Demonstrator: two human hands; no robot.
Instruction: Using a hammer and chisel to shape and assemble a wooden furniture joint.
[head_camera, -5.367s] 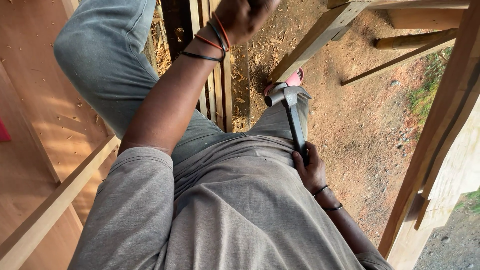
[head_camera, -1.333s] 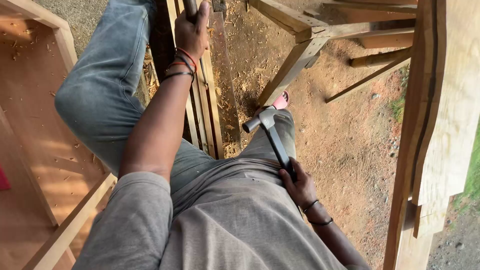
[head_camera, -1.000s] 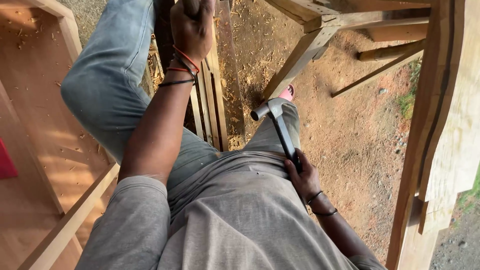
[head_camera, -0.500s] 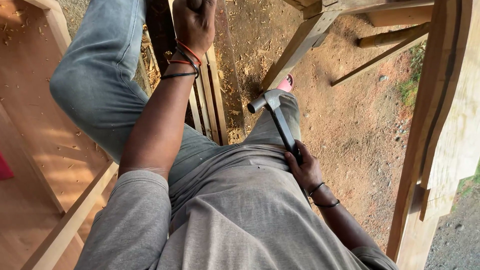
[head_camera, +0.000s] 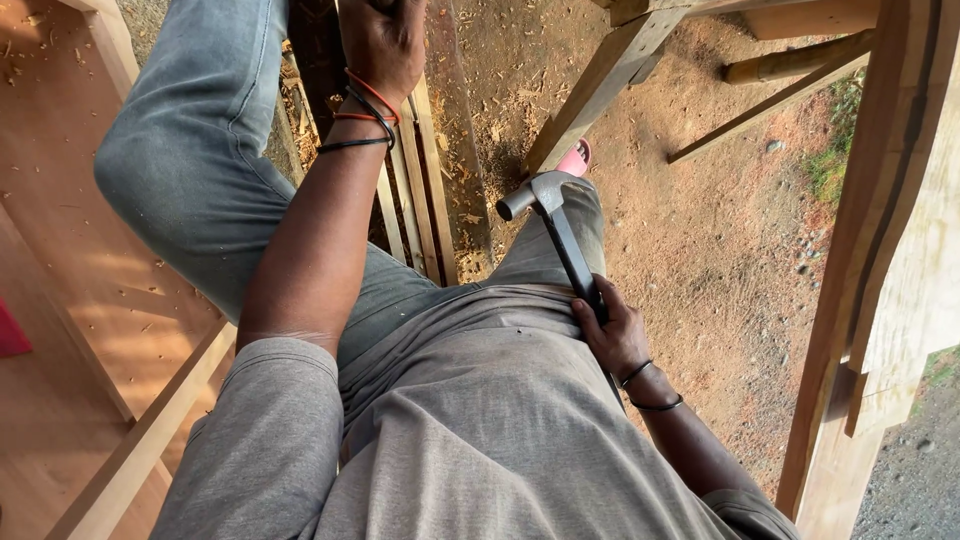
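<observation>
Right hand (head_camera: 615, 335): I am clamping fingers on the hammer (head_camera: 560, 235) handle, head pointing up-forward.
Left hand (head_camera: 383, 40): I am gripping a wooden slat (head_camera: 425, 170); finger closure partly hidden.

Below me, a flat wooden panel (head_camera: 70, 270) with a raised edge strip fills the left side, dusted with sawdust; a small red object (head_camera: 12, 330) sits at its left margin (kind not discernible). A curved timber post (head_camera: 880, 230) rises at right. A slanted beam (head_camera: 600, 85) and a thin pole (head_camera: 790, 62) cross above bare dirt ground (head_camera: 720, 250). A pink sandal (head_camera: 574, 158) shows at my foot.
</observation>
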